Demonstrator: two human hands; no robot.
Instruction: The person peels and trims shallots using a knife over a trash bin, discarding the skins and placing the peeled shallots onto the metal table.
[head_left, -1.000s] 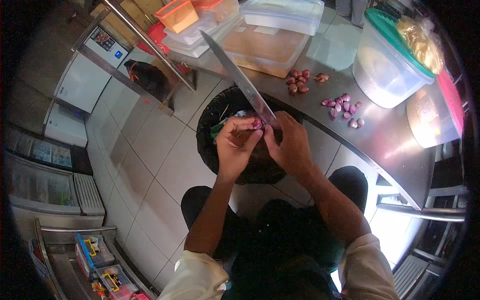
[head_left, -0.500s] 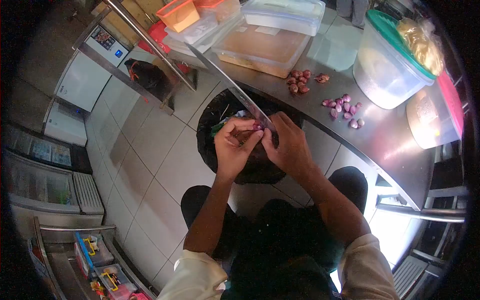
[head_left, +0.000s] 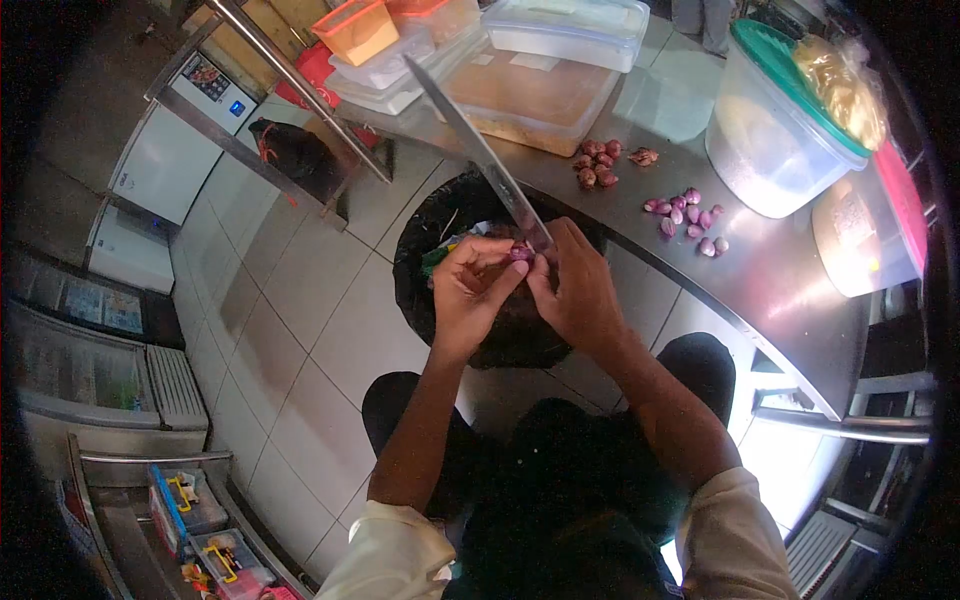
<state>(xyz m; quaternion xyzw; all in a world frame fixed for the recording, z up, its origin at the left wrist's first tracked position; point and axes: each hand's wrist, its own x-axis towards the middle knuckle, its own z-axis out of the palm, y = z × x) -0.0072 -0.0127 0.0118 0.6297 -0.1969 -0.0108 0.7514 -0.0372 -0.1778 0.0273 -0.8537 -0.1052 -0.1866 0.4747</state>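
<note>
Swung forward and a little to the person's right since a moment ago, the large knife [head_left: 480,155] now slants up from the right hand [head_left: 578,285], whose fingers are wrapped around its handle. I see the left hand [head_left: 470,290] pinching a purple shallot [head_left: 521,252] between thumb and fingers, close to the blade's handle end; whether the right thumb touches it, I can't tell. Both hands are above the black-lined waste bin [head_left: 406,285]. On the steel table [head_left: 770,315] beside them, brown-skinned shallots [head_left: 605,160] sit near peeled purple shallots [head_left: 678,214], with a green-lidded tub [head_left: 760,150] just behind.
</note>
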